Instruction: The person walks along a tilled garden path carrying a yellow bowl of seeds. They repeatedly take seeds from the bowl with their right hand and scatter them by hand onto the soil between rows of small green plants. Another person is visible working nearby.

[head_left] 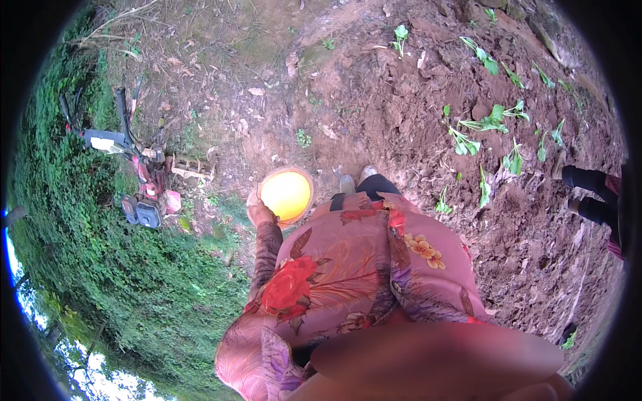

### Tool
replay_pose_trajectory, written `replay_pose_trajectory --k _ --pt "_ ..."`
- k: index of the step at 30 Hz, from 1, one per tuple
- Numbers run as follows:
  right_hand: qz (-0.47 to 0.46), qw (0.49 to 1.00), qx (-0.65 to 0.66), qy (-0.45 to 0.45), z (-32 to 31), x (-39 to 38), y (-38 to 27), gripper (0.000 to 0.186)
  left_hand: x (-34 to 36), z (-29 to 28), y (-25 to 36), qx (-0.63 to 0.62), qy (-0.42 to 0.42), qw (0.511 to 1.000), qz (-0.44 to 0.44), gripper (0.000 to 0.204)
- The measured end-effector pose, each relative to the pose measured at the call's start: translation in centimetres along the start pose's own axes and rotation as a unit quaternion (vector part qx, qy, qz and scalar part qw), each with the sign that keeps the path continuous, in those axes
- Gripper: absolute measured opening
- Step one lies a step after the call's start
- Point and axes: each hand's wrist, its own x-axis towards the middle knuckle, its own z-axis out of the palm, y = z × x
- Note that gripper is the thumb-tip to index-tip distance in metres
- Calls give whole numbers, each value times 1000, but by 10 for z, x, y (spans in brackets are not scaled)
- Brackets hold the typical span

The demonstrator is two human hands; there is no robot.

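Note:
My left hand (259, 208) grips the left side of a round bucket (309, 184) with an orange rim and a glaring bright yellow inside. The bucket is beside my left hip, in front of my patterned pink clothing. Glare hides whether anything lies in it. My left forearm reaches forward in a dark patterned sleeve. My right hand does not show. A blurred shape very close to the camera covers part of the lower edge. Both my shoes stand on brown soil just right of the bucket.
A red and black walking tractor (150, 184) with raised handlebars stands at the left, against dense green plants (134, 281). Several leafy seedlings (495, 120) lie or stand in the tilled soil at the right. Another person's dark-trousered legs (595, 194) are at the far right.

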Motion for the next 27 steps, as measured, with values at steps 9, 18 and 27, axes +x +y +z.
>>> replay_pose_trajectory --k 9,18,27 --pt "-210 899 -333 191 -135 13 -207 26 -55 167 228 -18 -176 968 178 27" --pt "-601 757 165 194 -272 -56 -756 31 -65 350 334 -38 -385 898 209 37" --pt "-283 909 41 304 -324 18 -916 53 -56 499 413 89 -588 803 -30 36"
